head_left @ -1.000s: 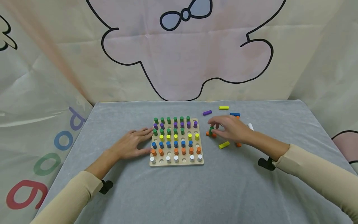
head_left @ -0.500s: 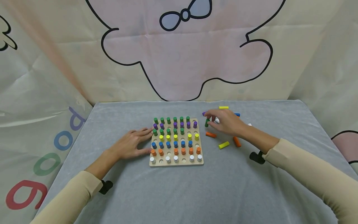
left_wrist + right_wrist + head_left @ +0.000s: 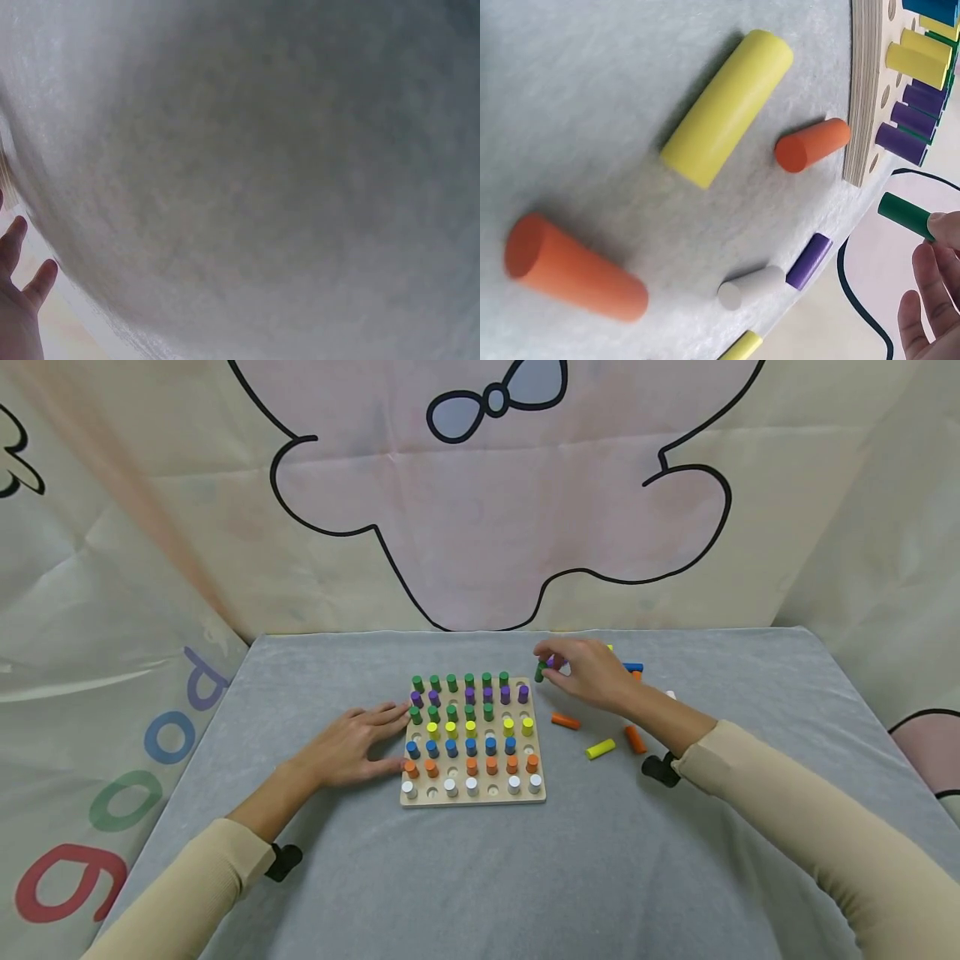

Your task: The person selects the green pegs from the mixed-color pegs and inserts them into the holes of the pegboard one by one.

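A wooden pegboard (image 3: pixel 492 800) lies on the grey cloth, with rows of green, purple, yellow, blue, orange and white pegs standing in it. Some holes show between the pegs. My left hand (image 3: pixel 356 747) rests at the board's left edge, fingers spread and fairly straight; only part of the hand (image 3: pixel 19 315) shows in the left wrist view. Between thumb and fingers, my right hand (image 3: pixel 592 672) pinches a green peg (image 3: pixel 540 672) just beyond the board's far right corner. The right wrist view shows this green peg (image 3: pixel 904 215) held in the air by one end.
Loose pegs lie right of the board: an orange peg (image 3: pixel 566 722), another orange peg (image 3: pixel 635 740), a yellow peg (image 3: pixel 601 748) and a blue peg (image 3: pixel 633 667). A white peg (image 3: pixel 751 287) and a purple peg (image 3: pixel 808 261) lie farther back. A printed curtain (image 3: pixel 480 527) hangs behind the table.
My right hand has carried the green peg up off the loose pegs, leftward and away from me, toward the board's far right corner. The left hand stays in place.
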Motion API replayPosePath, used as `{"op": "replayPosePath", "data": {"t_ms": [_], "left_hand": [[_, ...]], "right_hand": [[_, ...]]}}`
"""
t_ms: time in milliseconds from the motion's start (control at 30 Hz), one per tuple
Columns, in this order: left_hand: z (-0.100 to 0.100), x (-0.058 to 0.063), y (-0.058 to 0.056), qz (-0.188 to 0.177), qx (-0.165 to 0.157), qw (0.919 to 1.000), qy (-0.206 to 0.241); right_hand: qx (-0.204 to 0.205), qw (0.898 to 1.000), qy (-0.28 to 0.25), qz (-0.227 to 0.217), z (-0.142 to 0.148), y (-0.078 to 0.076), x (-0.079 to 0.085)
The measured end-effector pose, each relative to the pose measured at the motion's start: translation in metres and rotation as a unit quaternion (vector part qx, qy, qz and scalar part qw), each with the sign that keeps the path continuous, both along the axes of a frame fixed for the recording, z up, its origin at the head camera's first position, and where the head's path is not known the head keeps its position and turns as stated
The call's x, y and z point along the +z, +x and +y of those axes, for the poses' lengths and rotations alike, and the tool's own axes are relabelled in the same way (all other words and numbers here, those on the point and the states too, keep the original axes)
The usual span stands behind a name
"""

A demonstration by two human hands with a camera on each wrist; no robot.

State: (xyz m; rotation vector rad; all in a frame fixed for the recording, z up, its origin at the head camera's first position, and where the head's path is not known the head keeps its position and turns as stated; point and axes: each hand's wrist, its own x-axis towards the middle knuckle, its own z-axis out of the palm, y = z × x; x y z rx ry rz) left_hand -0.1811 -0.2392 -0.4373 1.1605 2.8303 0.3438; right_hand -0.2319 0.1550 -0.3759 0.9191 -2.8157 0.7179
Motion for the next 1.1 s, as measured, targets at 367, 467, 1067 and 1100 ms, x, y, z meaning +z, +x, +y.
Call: {"op": "replayPosePath", "data": {"t_ms": [367, 467, 1067, 1100], "left_hand": [[-0.001, -0.001, 0.0, -0.004, 0.005, 1.0, 0.0], [-0.001, -0.001, -0.001, -0.007, 0.007, 1.0, 0.0], [-0.001, -0.002, 0.0, -0.008, 0.008, 0.9999, -0.002], [-0.001, -0.002, 0.0, -0.011, 0.01, 0.9999, -0.003]], "right_hand": [[0.003, 1.0, -0.009, 0.001, -0.018, -0.003, -0.004], [0.004, 1.0, -0.009, -0.003, -0.022, -0.002, -0.003], [-0.007, 1.0, -0.005, -0.007, -0.031, -0.006, -0.015], [-0.007, 1.0, -0.005, -0.009, -0.031, -0.007, -0.015]]}}
